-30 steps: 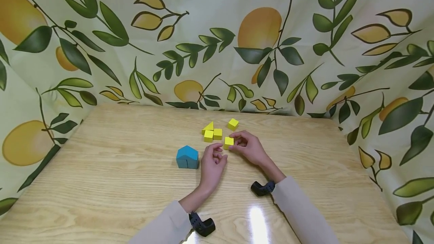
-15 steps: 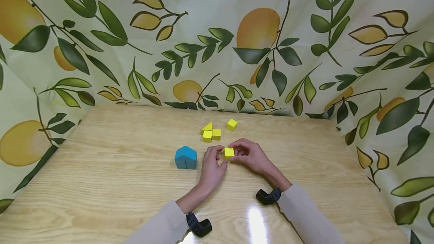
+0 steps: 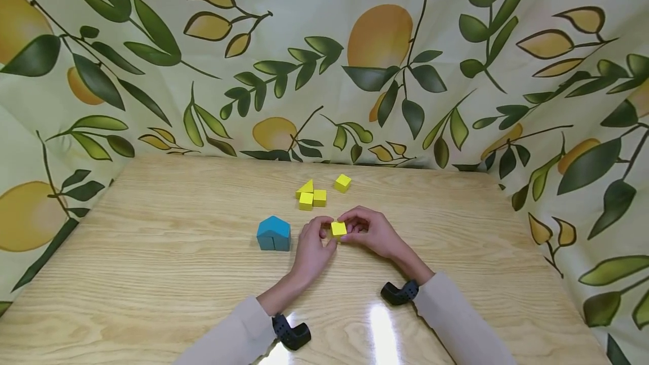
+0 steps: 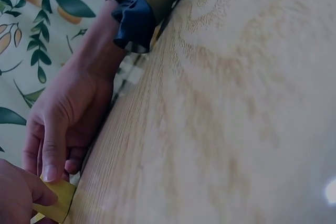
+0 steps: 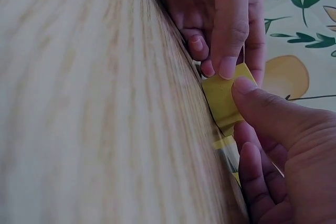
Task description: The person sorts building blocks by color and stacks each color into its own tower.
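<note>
A yellow cube [image 3: 338, 229] sits on the table between my hands. From its left side, my left hand [image 3: 310, 252] pinches it with thumb and fingers; my right hand [image 3: 372, 232] pinches it from the right. The right wrist view has both thumbs against the near face of the yellow cube [image 5: 222, 97], while the fingertips behind are partly hidden. Only part of the yellow cube [image 4: 59, 199] shows in the left wrist view, behind the fingers. Left of my left hand stands a blue house shape [image 3: 274, 234], a roof piece over two blocks.
Behind the hands, two yellow cubes [image 3: 306, 201] touch or nearly touch a yellow triangular block [image 3: 305, 187]. Another yellow cube [image 3: 342, 183] lies apart, farther right. A patterned cloth [image 3: 299, 89] hangs behind the wooden table [image 3: 192, 275].
My right hand has drawn the yellow cube nearer, away from the other yellow blocks. My left hand has closed in and taken hold of it too. The view shifts slightly.
</note>
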`<state>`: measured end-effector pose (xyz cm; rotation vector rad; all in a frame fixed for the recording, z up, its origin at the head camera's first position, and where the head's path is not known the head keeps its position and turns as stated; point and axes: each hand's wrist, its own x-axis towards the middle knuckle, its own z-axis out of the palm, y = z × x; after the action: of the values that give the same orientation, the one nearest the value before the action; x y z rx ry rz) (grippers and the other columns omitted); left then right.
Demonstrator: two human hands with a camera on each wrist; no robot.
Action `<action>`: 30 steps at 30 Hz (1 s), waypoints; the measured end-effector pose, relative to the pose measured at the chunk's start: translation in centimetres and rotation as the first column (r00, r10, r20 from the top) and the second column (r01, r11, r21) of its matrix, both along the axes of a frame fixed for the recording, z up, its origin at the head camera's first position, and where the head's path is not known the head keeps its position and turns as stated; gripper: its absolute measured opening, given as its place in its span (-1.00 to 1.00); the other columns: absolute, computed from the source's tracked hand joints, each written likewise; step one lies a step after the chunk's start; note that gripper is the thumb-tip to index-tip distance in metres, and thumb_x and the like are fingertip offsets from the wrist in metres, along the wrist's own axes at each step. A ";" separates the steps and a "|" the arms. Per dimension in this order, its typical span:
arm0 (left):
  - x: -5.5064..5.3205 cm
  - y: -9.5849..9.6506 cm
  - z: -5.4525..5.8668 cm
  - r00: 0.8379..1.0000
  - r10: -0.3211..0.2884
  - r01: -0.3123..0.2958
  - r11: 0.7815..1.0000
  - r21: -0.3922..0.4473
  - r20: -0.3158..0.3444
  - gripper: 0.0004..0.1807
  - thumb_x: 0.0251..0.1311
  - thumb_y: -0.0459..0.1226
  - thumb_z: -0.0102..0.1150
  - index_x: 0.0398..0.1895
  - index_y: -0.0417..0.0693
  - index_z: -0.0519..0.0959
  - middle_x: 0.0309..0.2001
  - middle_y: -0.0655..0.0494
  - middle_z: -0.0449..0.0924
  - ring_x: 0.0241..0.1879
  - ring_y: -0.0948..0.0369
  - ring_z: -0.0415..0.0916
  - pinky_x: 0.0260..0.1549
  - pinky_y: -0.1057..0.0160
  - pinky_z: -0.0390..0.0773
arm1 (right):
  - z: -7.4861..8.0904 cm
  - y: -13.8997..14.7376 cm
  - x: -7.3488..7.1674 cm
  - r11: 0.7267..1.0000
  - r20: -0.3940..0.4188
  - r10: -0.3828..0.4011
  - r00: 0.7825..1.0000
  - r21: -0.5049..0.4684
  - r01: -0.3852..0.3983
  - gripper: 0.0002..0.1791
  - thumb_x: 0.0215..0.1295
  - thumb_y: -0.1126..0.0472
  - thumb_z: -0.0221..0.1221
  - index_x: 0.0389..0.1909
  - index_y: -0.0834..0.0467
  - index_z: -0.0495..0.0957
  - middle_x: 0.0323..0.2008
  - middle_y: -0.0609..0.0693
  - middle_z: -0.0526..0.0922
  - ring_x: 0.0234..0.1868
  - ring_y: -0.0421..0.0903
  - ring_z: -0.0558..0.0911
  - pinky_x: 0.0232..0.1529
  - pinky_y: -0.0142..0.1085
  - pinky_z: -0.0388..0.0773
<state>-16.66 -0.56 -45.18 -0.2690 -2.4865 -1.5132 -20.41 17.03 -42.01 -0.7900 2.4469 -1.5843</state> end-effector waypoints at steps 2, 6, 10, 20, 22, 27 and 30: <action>0.0 0.0 0.0 1.000 -0.002 0.002 1.000 -0.001 0.001 -0.61 0.04 -0.49 0.28 -0.03 -0.22 0.49 -0.41 0.05 0.37 -0.32 0.13 0.28 -0.35 0.26 0.26 | 0.1 0.0 0.1 1.000 -0.003 -0.003 1.000 0.005 0.003 -0.65 0.04 0.41 0.38 -0.10 0.28 0.59 -0.30 0.24 0.55 -0.34 -0.02 0.53 -0.32 -0.34 0.50; 0.1 0.1 0.0 1.000 -0.003 0.003 1.000 0.000 -0.004 -0.62 0.05 -0.51 0.28 -0.03 -0.22 0.48 -0.39 0.04 0.37 -0.30 0.11 0.29 -0.33 0.24 0.26 | 0.2 0.0 0.1 1.000 -0.002 0.003 1.000 0.014 -0.002 -0.65 0.05 0.39 0.38 -0.09 0.26 0.60 -0.29 0.23 0.56 -0.33 0.00 0.53 -0.31 -0.34 0.50; 0.2 0.1 -0.1 1.000 -0.003 0.003 1.000 -0.002 -0.017 -0.62 0.04 -0.52 0.28 -0.04 -0.22 0.47 -0.38 0.03 0.36 -0.30 0.10 0.29 -0.32 0.23 0.26 | 0.3 0.3 -0.1 1.000 0.006 0.018 1.000 0.009 -0.018 -0.65 0.10 0.37 0.36 -0.06 0.27 0.58 -0.27 0.25 0.57 -0.29 0.03 0.53 -0.29 -0.33 0.49; 0.1 0.1 -0.1 1.000 0.001 -0.001 1.000 -0.001 -0.006 -0.61 0.05 -0.51 0.27 -0.02 -0.20 0.47 -0.37 0.03 0.37 -0.31 0.10 0.29 -0.32 0.23 0.26 | 0.2 0.5 -1.4 0.981 -0.031 -0.132 0.991 -0.148 0.126 -0.69 0.24 0.37 0.24 -0.01 0.39 0.53 -0.09 0.28 0.57 -0.15 0.05 0.57 -0.18 -0.35 0.51; 0.1 0.1 0.0 1.000 0.003 -0.003 1.000 -0.004 0.007 -0.61 0.05 -0.50 0.27 -0.01 -0.19 0.47 -0.37 0.03 0.37 -0.30 0.10 0.29 -0.32 0.24 0.26 | 0.1 0.4 -1.9 0.968 -0.037 -0.194 0.980 -0.170 0.185 -0.67 0.25 0.36 0.23 0.00 0.42 0.51 -0.08 0.27 0.56 -0.14 0.06 0.56 -0.18 -0.38 0.51; 0.1 0.2 0.0 1.000 -0.008 0.008 1.000 -0.014 0.013 -0.60 0.06 -0.50 0.26 0.00 -0.18 0.47 -0.36 0.03 0.37 -0.30 0.12 0.28 -0.32 0.26 0.26 | -1.7 0.7 -4.0 0.943 -0.043 -0.294 0.955 -0.176 0.283 -0.63 0.26 0.33 0.24 0.05 0.40 0.49 -0.01 0.25 0.55 -0.12 0.12 0.55 -0.18 -0.39 0.50; 0.0 0.1 0.0 1.000 -0.012 0.012 1.000 -0.021 -0.003 -0.59 0.05 -0.51 0.27 0.00 -0.20 0.46 -0.37 0.04 0.36 -0.31 0.13 0.27 -0.33 0.26 0.27 | -3.0 0.9 -5.3 0.933 -0.068 -0.346 0.936 -0.130 0.336 -0.60 0.25 0.23 0.26 0.07 0.29 0.51 0.02 0.15 0.55 -0.10 0.05 0.56 -0.15 -0.35 0.49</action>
<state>-16.63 -0.47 -45.18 -0.2894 -2.5041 -1.4908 -25.72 17.92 -45.05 -0.4750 2.6937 -1.8596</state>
